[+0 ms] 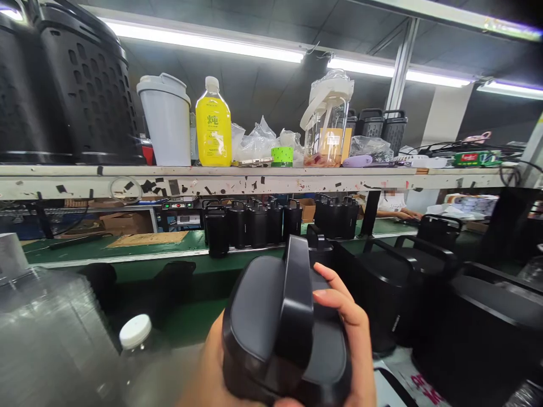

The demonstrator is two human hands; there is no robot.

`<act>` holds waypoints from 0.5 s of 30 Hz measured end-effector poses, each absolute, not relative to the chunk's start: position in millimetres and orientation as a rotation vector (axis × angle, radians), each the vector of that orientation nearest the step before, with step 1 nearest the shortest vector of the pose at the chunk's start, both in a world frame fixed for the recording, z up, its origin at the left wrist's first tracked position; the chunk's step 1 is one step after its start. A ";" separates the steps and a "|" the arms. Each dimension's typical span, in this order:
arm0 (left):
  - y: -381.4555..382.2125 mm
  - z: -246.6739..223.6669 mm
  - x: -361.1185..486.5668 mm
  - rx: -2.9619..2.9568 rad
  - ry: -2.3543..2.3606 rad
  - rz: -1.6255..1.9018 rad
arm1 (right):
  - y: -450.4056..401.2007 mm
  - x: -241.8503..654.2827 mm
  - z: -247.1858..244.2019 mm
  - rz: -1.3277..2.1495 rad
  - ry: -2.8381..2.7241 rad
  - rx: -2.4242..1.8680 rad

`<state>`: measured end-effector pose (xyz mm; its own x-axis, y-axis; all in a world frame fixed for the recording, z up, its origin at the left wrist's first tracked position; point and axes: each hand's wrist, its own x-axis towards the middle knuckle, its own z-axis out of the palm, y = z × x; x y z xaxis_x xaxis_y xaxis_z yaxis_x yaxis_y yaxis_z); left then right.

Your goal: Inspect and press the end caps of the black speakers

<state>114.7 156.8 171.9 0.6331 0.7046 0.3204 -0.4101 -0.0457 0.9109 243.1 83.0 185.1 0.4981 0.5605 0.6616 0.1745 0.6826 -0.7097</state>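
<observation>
A black rounded case with a broad carrying handle (254, 308) is held up close in front of me, its top facing me. My left hand (207, 364) wraps around its left side, with the fingers mostly hidden behind and below it. My right hand (358, 333) grips the right side, two fingertips lying over the top near the handle. The case's lower part is out of view. Similar black cases with handles (388, 294) stand close by on the right.
A clear bottle with a white cap (136, 333) and clear plastic (46, 333) are at lower left. Ahead runs a shelf (275, 183) holding a grey tumbler (167, 121), a yellow bottle (213, 130) and a pitcher (328, 124). Beyond are black cases (257, 226) and a person (392, 203).
</observation>
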 end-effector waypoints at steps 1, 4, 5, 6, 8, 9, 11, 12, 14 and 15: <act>156.0 171.1 116.3 1.351 0.259 0.905 | 82.0 244.2 186.0 0.284 -1.057 -0.815; 154.8 171.3 120.4 1.325 0.173 0.904 | 79.3 247.9 188.9 0.315 -1.077 -0.809; 154.5 172.0 121.1 1.293 0.160 0.899 | 78.4 249.2 189.9 0.327 -1.087 -0.818; 154.2 172.7 121.2 1.261 0.156 0.889 | 77.6 250.3 190.9 0.338 -1.100 -0.829; 153.5 174.0 120.0 1.214 0.140 0.848 | 76.7 251.9 192.3 0.358 -1.126 -0.845; 153.3 174.6 118.9 1.199 0.128 0.824 | 76.6 252.3 192.6 0.363 -1.138 -0.848; 153.2 175.7 116.4 1.177 0.123 0.782 | 77.2 251.9 192.6 0.359 -1.152 -0.843; 153.5 176.3 115.4 1.178 0.131 0.774 | 77.9 251.1 192.2 0.354 -1.152 -0.841; 154.5 177.5 114.2 1.197 0.143 0.775 | 79.3 249.1 190.8 0.355 -1.134 -0.842; 155.2 177.9 114.1 1.214 0.137 0.781 | 79.8 248.0 189.9 0.365 -1.118 -0.844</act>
<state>114.1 155.2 177.9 0.7367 0.6044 0.3032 -0.4653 0.1278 0.8759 248.0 79.8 189.9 0.4213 0.6455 0.6371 0.1445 0.6457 -0.7498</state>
